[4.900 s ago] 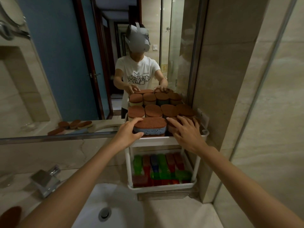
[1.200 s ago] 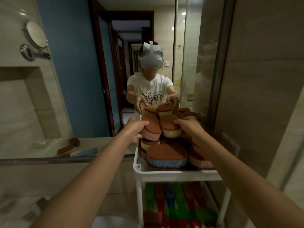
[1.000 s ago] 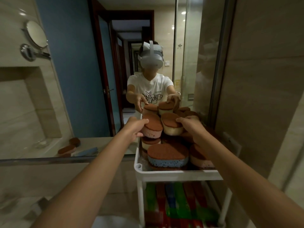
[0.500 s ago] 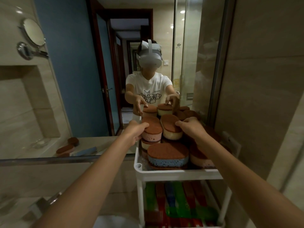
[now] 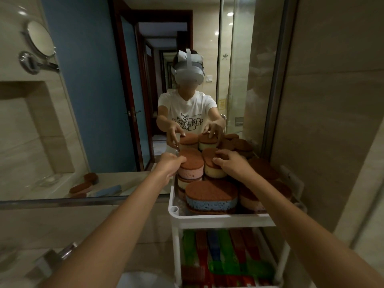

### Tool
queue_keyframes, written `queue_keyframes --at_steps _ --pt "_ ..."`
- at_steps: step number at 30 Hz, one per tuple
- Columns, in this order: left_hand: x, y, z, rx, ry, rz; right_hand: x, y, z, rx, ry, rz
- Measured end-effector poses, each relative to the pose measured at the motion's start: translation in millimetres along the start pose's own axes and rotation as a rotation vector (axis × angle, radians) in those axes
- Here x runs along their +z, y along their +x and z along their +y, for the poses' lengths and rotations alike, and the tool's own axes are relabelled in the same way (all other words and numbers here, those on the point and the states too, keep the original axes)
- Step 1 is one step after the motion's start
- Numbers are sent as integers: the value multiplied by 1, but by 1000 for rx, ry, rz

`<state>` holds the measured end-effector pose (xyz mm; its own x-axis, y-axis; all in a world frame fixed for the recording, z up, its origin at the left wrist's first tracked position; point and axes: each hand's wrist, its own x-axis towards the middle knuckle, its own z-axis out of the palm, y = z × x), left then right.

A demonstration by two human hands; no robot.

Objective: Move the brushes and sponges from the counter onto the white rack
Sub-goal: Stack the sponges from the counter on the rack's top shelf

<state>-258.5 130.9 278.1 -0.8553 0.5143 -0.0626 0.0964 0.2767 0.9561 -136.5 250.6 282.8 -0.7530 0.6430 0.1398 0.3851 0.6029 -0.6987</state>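
Observation:
The white rack [image 5: 218, 220] stands at the right, against the mirror. Its top tier is packed with brown-topped sponges, with a blue sponge [image 5: 211, 201] at the front. At the back of that tier my left hand [image 5: 170, 164] grips the left edge of a pink sponge [image 5: 192, 170] resting on a stack. My right hand [image 5: 233, 163] lies over a cream sponge [image 5: 214, 171] beside it, fingers across its brown top. Coloured brushes [image 5: 224, 256] fill the lower tier.
A mirror [image 5: 93, 100] covers the wall behind the rack and reflects a person, plus sponges lying on a counter [image 5: 83, 186]. A chrome faucet [image 5: 56, 256] and the sink basin [image 5: 145, 280] are at the lower left. A tiled wall [image 5: 332, 121] closes the right side.
Both hands have lowered the pink and cream sponges onto the stacks at the back of the top tier and stay on them. My view has shifted slightly.

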Motion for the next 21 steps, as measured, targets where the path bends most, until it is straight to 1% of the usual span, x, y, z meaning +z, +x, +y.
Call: queue_keyframes --at_steps 4,9,11,13,15,17,19,21 --pt "0 0 -2 11 5 -5 -1 4 -2 -26 -165 -16" --pt "-2 -5 3 -29 -2 -38 1 10 -8 1 -305 -47" --pt "-3 -8 7 -30 14 -63 2 8 -11 21 -339 -55" --pt "-6 -12 10 -12 41 -63 2 4 -14 29 -337 -7" --pt "-11 -17 13 31 103 -33 2 -8 -20 -20 -318 119" --pt "-21 -26 17 77 161 -8 5 -26 -31 -135 -300 210" --pt "-36 -37 14 127 191 14 14 -48 -48 -244 -228 257" --pt "-60 -52 3 152 184 27 32 -71 -68 -305 -119 272"
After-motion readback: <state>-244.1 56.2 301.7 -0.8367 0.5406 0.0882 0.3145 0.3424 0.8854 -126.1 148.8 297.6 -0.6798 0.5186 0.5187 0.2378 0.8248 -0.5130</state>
